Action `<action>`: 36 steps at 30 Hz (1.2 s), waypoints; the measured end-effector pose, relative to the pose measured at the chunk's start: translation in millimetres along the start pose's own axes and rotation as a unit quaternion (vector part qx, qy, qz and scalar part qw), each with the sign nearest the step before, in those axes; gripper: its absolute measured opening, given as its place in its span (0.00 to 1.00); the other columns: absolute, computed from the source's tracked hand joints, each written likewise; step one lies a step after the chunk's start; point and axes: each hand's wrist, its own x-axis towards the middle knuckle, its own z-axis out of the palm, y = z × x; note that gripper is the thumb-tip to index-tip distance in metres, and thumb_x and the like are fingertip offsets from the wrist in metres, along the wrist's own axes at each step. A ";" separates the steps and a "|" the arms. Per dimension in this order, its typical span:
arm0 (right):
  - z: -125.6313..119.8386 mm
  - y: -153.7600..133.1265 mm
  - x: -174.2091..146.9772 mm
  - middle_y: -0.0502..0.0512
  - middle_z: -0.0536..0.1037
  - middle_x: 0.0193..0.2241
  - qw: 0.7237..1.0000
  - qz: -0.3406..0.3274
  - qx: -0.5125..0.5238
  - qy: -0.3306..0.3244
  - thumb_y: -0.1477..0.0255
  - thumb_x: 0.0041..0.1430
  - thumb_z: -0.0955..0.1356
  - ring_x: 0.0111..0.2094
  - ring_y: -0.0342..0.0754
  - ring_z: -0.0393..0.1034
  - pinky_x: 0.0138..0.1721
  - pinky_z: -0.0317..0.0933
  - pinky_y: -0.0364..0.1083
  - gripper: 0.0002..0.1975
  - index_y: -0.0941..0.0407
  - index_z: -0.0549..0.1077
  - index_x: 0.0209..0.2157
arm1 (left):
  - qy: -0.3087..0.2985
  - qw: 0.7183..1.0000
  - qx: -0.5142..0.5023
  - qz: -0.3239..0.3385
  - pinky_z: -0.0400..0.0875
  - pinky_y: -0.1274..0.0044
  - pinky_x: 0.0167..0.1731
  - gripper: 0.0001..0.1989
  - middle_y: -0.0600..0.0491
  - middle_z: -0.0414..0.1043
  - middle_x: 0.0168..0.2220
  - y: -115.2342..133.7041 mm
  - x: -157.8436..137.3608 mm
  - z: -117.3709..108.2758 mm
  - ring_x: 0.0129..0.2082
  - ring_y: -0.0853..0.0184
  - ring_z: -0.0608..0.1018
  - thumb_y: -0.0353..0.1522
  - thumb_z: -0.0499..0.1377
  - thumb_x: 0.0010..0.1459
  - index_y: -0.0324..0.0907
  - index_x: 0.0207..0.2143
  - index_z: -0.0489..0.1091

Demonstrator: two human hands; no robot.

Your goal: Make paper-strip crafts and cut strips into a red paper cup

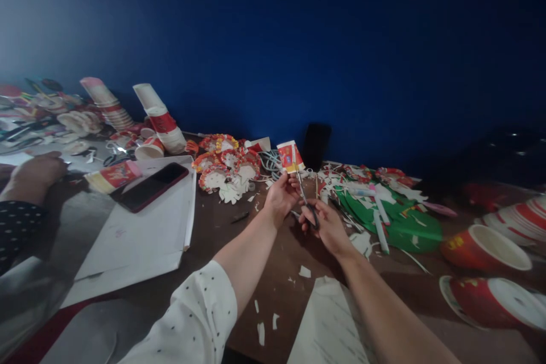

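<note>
My left hand (pixel 283 198) grips the lower edge of a red, yellow and white printed paper piece (pixel 289 154), which stands up above the fingers. In my right hand (pixel 326 224) is a pair of scissors (pixel 312 214), its dark handles around my fingers and its blades pointing up at the paper's right side. Whether the blades are closed on the paper is too small to tell. Left of my hands lie flower-like red and white paper cutouts (pixel 230 164) with white scraps (pixel 234 189) in front of them. Small white clippings (pixel 304 271) are scattered on the brown table (pixel 239 307).
A phone (pixel 150 186) rests on a white box lid (pixel 140 244) at left, beside another person's hand (pixel 38 175). Stacked paper cups (pixel 164 125) lean near the blue wall. Markers (pixel 381 231) and scraps cover a green sheet (pixel 420 233); red cups (pixel 486 247) lie at right.
</note>
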 end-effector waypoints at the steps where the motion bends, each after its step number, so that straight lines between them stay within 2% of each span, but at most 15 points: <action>1: -0.9 0.4 0.1 0.50 0.75 0.24 1.000 0.001 0.001 -0.002 0.58 0.47 0.73 0.20 0.40 0.66 0.14 0.47 0.36 0.22 0.55 0.69 0.40 | -0.002 1.000 0.006 0.002 0.65 0.87 0.20 0.09 0.55 0.61 0.25 0.2 -0.2 0.0 0.20 0.78 0.66 0.29 0.51 0.63 0.36 0.30 0.65; 8: -6.2 1.7 0.3 0.49 0.74 0.24 0.999 0.009 0.042 -0.018 0.58 0.50 0.71 0.20 0.39 0.65 0.15 0.45 0.35 0.21 0.55 0.69 0.41 | -0.017 0.999 0.042 -0.008 0.60 0.88 0.17 0.07 0.54 0.62 0.26 -0.5 -5.0 2.4 0.20 0.79 0.64 0.29 0.52 0.62 0.35 0.32 0.66; 15: -7.1 3.0 3.7 0.49 0.72 0.25 0.994 -0.053 0.090 0.025 0.59 0.51 0.71 0.21 0.39 0.64 0.16 0.46 0.36 0.19 0.55 0.69 0.41 | 0.003 0.994 0.105 -0.032 0.62 0.86 0.18 0.05 0.54 0.63 0.26 -7.3 -7.3 3.1 0.20 0.78 0.65 0.30 0.56 0.59 0.35 0.32 0.66; 21: -5.2 3.0 4.3 0.51 0.75 0.28 0.996 -0.079 0.019 0.038 0.58 0.48 0.73 0.25 0.42 0.68 0.18 0.51 0.38 0.22 0.54 0.70 0.42 | -0.002 0.994 0.108 -0.031 0.63 0.86 0.19 0.05 0.57 0.61 0.22 -8.5 -2.9 -4.0 0.19 0.78 0.65 0.28 0.60 0.56 0.35 0.30 0.66; 26: -2.2 2.9 5.5 0.51 0.77 0.30 0.995 -0.085 -0.015 0.048 0.59 0.43 0.75 0.28 0.44 0.69 0.28 0.61 0.42 0.24 0.54 0.71 0.40 | 0.015 0.993 0.117 -0.026 0.60 0.86 0.17 0.06 0.59 0.58 0.20 -9.2 -0.3 -5.3 0.16 0.79 0.63 0.27 0.61 0.54 0.36 0.29 0.65; 31: -4.3 8.7 9.0 0.52 0.77 0.31 0.990 -0.108 -0.052 0.072 0.58 0.43 0.75 0.30 0.47 0.70 0.32 0.63 0.44 0.26 0.55 0.70 0.42 | 0.019 0.993 0.115 -0.032 0.59 0.87 0.17 0.06 0.59 0.60 0.20 -12.4 -1.0 -3.6 0.16 0.80 0.63 0.25 0.62 0.52 0.35 0.29 0.65; 36: -5.8 12.2 10.7 0.53 0.77 0.31 0.989 -0.118 -0.061 0.072 0.57 0.45 0.74 0.30 0.46 0.70 0.31 0.62 0.44 0.25 0.55 0.71 0.43 | 0.010 0.993 0.118 -0.029 0.60 0.87 0.17 0.06 0.57 0.63 0.21 -14.8 0.9 -7.5 0.17 0.80 0.66 0.25 0.63 0.51 0.34 0.30 0.67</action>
